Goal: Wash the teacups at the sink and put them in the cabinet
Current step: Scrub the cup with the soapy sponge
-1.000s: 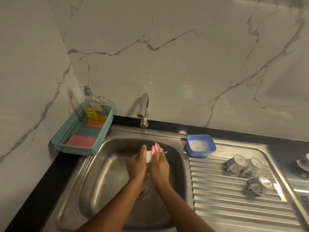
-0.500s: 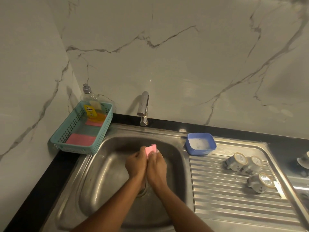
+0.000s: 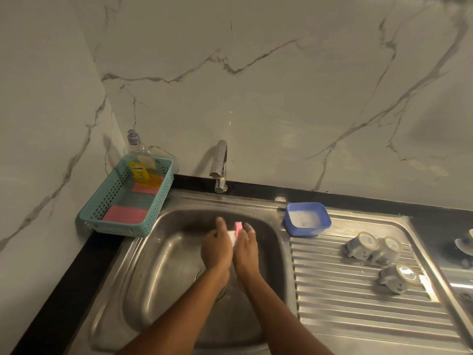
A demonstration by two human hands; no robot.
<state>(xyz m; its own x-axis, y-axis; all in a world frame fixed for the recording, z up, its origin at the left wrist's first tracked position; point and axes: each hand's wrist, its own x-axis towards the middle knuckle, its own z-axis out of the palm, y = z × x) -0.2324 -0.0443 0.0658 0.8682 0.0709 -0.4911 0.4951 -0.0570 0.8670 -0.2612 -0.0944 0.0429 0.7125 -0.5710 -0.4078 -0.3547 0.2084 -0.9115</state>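
Carefully now: my left hand [image 3: 216, 252] curls round a small white cup [image 3: 231, 238] over the middle of the sink [image 3: 158, 278], thumb standing up at the cup's twelve o'clock. My right hand [image 3: 246, 252] closes in from three o'clock, its fingers pinching a pink sponge [image 3: 238, 226] against the cup's far side. Neither hand is open. Most of the cup is hidden between my palms, so I cannot tell how my fingertips lie behind it or where its handle points.

I judge the cup light, stiff and glazed. Wet and soapy, it should be slippery, and it would likely chip if it fell onto the steel basin below. The safest hold is a wrap round the body with the thumb over the rim, or a finger through the handle once I find it. The sponge is soft and gives under pressure, so the left hand must supply the firmness.

At three o'clock from the basin, three more cups [image 3: 362, 245] sit on the ribbed drainer [image 3: 345, 303] with their bottoms toward me. Two touch each other and the third is just beside them at five o'clock. A blue tub [image 3: 307, 230] of sudsy water stands at one o'clock, the tap [image 3: 220, 162] at twelve, and a teal basket [image 3: 115, 229] with a soap bottle [image 3: 139, 160] at ten. No cabinet is in view.
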